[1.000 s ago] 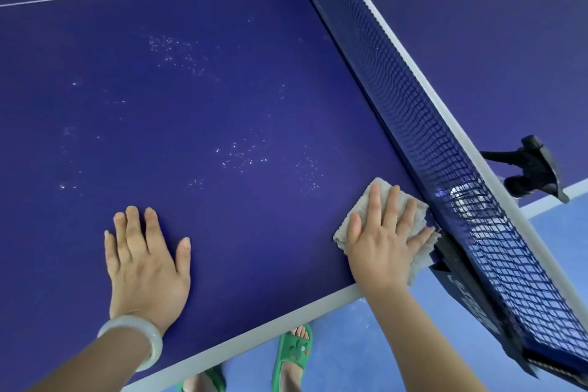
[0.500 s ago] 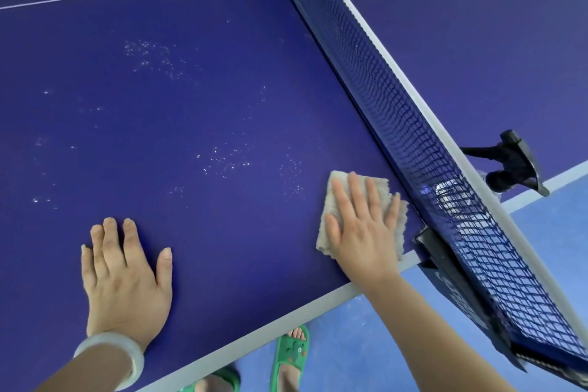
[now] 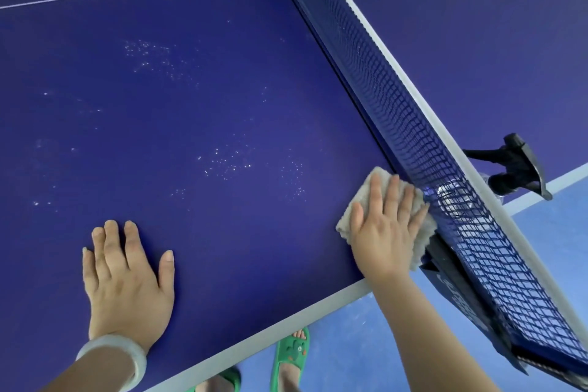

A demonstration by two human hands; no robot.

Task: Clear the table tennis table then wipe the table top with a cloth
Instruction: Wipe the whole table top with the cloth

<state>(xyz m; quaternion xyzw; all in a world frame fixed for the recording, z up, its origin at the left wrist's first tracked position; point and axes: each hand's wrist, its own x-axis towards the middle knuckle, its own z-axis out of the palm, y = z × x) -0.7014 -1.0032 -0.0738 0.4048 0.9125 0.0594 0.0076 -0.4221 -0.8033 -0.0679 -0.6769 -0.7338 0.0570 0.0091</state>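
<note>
Just beside cloth (image 3: 363, 195), net (image 3: 413, 124).

Most of cloth (image 3: 359, 194) hidden under right hand (image 3: 386, 232), only its frayed edges showing; can't tell whether its far corner touches the net (image 3: 413, 124) base. A clear shiny obj (image 3: 448, 197) sits behind the mesh, too broken up by the netting to ID, and the white lettering (image 3: 458, 296) on the net bracket is partly covered & unreadable. The table (image 3: 222, 105) and net run out of frame at top, left & btm right; green sandals (image 3: 291, 356) are half under the table edge & clipped by the btm edge.
</note>
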